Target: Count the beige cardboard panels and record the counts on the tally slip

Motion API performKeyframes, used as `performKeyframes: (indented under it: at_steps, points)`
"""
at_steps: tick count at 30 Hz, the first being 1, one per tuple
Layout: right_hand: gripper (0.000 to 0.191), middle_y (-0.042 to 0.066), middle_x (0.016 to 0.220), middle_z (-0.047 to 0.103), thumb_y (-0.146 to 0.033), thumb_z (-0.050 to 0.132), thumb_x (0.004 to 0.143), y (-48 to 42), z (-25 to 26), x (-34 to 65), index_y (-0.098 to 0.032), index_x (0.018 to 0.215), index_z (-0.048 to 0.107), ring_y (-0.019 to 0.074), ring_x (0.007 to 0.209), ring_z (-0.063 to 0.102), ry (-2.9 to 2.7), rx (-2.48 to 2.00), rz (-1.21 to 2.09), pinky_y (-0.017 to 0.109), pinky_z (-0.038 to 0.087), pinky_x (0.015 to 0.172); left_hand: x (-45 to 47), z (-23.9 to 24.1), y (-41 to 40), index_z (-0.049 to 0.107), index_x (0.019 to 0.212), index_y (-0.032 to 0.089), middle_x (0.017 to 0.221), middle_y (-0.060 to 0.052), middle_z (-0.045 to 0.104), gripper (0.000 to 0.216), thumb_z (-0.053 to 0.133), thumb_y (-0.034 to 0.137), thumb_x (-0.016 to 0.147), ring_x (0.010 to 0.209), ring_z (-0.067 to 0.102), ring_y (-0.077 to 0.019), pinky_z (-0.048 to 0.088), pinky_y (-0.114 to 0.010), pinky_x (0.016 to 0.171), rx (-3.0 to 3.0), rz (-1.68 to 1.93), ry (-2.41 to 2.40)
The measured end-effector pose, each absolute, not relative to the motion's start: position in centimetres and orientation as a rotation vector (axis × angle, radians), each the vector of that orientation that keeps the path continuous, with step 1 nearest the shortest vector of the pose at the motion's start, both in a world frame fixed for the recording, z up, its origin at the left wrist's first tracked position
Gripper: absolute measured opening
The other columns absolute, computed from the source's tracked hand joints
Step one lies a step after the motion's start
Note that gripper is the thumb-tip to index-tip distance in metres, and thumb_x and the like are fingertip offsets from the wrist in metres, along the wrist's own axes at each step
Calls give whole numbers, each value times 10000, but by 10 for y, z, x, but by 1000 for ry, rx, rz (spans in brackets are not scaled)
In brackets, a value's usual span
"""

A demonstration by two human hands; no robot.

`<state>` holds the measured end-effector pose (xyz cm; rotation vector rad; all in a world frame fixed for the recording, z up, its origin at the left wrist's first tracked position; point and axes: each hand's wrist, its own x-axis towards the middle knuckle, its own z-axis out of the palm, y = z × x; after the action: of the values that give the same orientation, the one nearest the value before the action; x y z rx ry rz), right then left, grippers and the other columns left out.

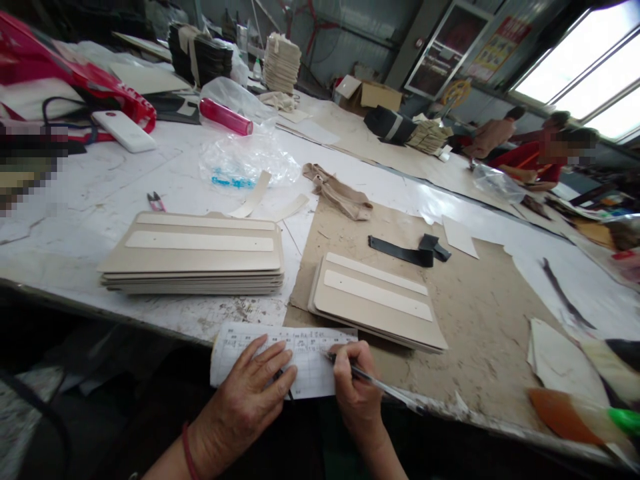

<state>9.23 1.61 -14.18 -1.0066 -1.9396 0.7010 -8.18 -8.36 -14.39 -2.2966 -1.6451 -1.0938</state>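
My left hand (253, 393) lies flat with fingers spread on a white ruled paper slip (240, 347) at the table's front edge. My right hand (356, 387) is closed round a pen (380, 385), whose tip touches the slip near its right end. Just beyond the slip sits a small stack of beige card panels (377, 300) on a brown board (475, 313). A taller stack of the same panels (195, 257) stands to the left.
Black straps (407, 251), a crumpled beige cloth (340, 192), small red snips (156, 201), a clear plastic bag (247, 160), a pink bottle (226, 117) and a white phone (124, 131) lie further back. Other people (530, 150) work at the far right.
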Motion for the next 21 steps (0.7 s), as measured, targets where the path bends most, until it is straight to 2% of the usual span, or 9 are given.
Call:
performKeyframes:
  at_steps: [8, 14, 17, 21]
  points:
    - [178, -35, 647, 454, -230, 423, 882, 13, -138, 95, -196, 711, 458, 114, 605, 467, -1796, -1058, 812, 228, 395, 592, -83, -142, -86, 585, 1100, 158, 1171, -78, 569, 313, 446, 58, 837, 1184, 466, -202, 372, -442, 1054, -2296, -1012, -1645]
    - [182, -38, 640, 458, -245, 418, 892, 6, -133, 103, -195, 724, 469, 107, 587, 472, -1840, -1079, 666, 217, 414, 575, -79, -140, -93, 561, 1140, 168, 1213, -67, 550, 382, 406, 25, 821, 1194, 462, -193, 334, -475, 1075, -2284, -886, -1689]
    - [128, -7, 729, 558, -265, 444, 898, 2, -131, 111, -185, 857, 536, 121, 630, 542, -1836, -1103, 551, 240, 463, 607, -79, -143, -94, 555, 1140, 163, 1208, -78, 550, 381, 390, 20, 828, 1190, 464, -204, 361, -493, 1052, -2282, -873, -1708]
    - [174, 52, 938, 640, -252, 507, 882, -8, -125, 120, -192, 1036, 562, 165, 820, 628, -1899, -1006, 448, 287, 511, 725, -80, -140, -91, 539, 1144, 110, 1185, -123, 550, 340, 401, 32, 843, 1139, 498, -235, 463, -487, 958, -2268, -859, -1601]
